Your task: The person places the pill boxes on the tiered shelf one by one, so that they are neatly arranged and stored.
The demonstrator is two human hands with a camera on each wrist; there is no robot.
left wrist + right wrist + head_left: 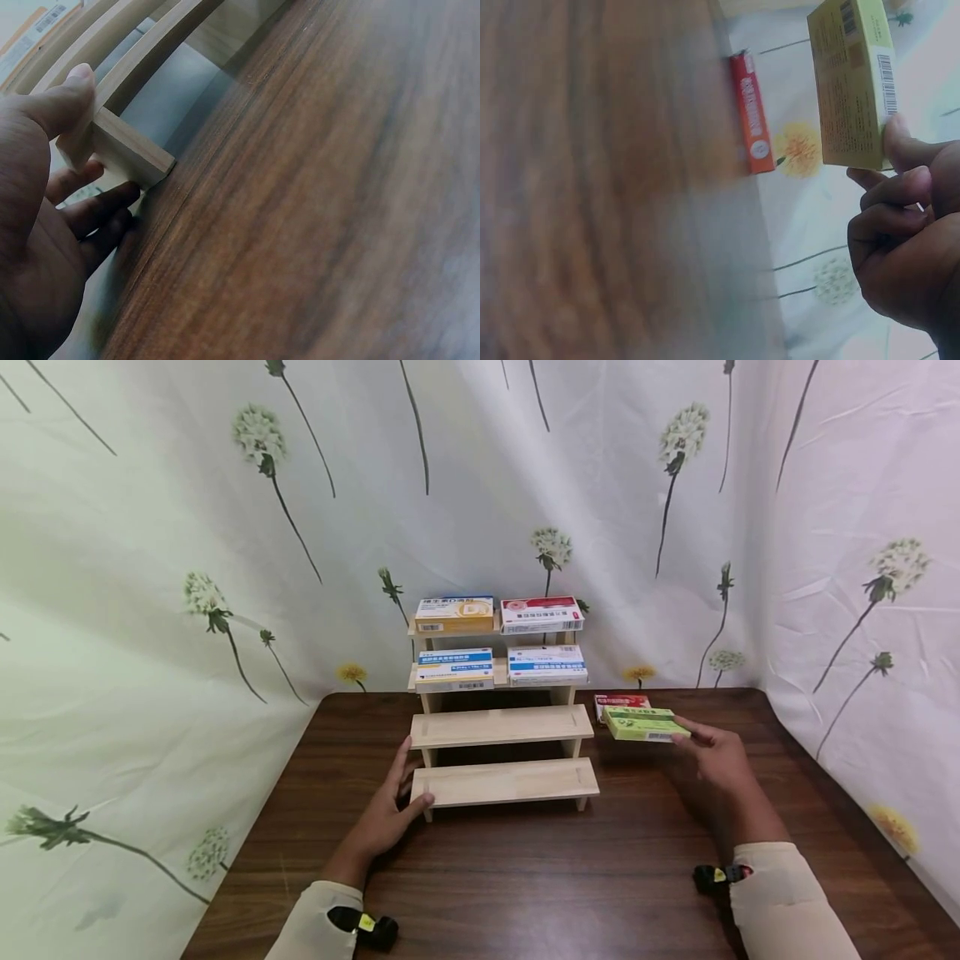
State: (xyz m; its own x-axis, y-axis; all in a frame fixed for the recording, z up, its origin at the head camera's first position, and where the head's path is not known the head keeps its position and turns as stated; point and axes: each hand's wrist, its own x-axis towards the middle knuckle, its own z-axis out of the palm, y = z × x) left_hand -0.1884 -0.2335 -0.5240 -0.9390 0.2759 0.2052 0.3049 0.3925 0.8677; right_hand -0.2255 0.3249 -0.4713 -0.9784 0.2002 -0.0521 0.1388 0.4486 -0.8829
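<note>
A green-yellow medicine box (643, 724) is pinched at its right end between the thumb and fingers of my right hand (716, 762). It is held above the table, right of a pale wooden stepped rack (502, 727). In the right wrist view the box's barcode side (885, 81) shows near my thumb. My left hand (384, 820) grips the rack's lower left corner. Its thumb (75, 86) lies on the end of the bottom step, and the other fingers reach round the side panel.
A red medicine box (621, 700) lies on the dark wood table (525, 885) behind the green one. The rack's top step carries a yellow box (454, 613) and a red-white box (542, 614). Two blue-white boxes (454, 669) lie one step below. A flowered cloth (480, 460) hangs behind.
</note>
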